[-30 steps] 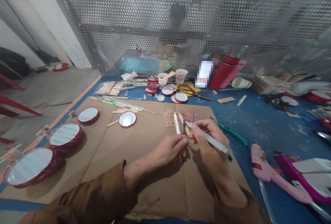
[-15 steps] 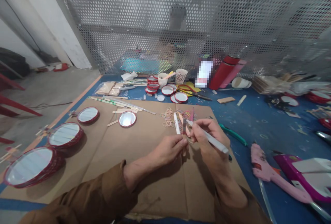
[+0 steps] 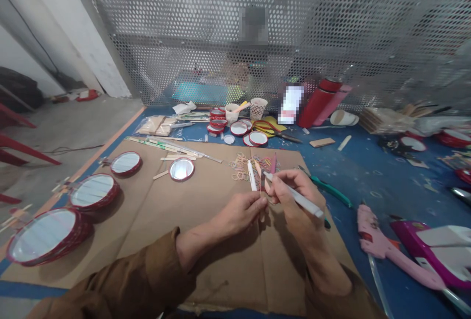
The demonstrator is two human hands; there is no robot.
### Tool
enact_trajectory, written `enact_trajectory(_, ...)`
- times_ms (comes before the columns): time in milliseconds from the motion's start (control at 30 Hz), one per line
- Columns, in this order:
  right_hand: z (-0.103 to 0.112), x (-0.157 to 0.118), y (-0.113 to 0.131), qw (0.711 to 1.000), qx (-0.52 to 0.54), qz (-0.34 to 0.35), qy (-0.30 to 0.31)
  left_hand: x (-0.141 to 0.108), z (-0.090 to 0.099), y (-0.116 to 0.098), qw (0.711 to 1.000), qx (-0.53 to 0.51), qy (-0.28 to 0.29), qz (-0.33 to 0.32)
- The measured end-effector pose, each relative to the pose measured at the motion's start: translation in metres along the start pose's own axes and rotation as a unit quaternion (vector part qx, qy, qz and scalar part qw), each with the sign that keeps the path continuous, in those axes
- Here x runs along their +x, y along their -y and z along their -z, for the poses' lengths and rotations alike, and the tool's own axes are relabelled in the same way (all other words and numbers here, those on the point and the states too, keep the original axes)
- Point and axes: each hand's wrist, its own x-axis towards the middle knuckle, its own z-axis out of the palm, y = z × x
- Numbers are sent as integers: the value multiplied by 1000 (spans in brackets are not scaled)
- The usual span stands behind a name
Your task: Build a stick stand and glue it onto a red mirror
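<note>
Closed in a pinch, my left hand (image 3: 237, 216) holds a small wooden stick (image 3: 262, 180) upright over the cardboard; its upper part looks dark. My right hand (image 3: 301, 199) grips a white marker (image 3: 306, 203) like a pen, with its tip against or very near the dark part of the stick. Just behind my hands lie another white marker (image 3: 251, 175) and a pile of coloured rubber bands (image 3: 240, 168). A small round red-rimmed mirror (image 3: 181, 169) rests on the cardboard to the left. My fingers hide the stick's lower end.
A cardboard sheet (image 3: 162, 240) covers part of the blue table. Several red drum-like round pieces (image 3: 95, 191) line its left side. To the right are green-handled pliers (image 3: 333, 192) and a pink glue gun (image 3: 382, 248). A red bottle (image 3: 319, 103) and paper cups (image 3: 258, 108) stand behind, before a perforated metal screen (image 3: 191, 44).
Very little differs. The marker in my right hand has shifted slightly, its tip staying at the stick. My left hand stays in place.
</note>
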Motion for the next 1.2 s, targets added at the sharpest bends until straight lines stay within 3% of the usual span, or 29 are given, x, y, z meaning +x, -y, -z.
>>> enact_trajectory(433,1,-1,-2,999,-20,7,-33,1,0,4,1000,-11,-5,5)
enact_trajectory(1200,2,-1,-3,1000,-16,14,-12,2,0,6,1000,-8,-1,-8)
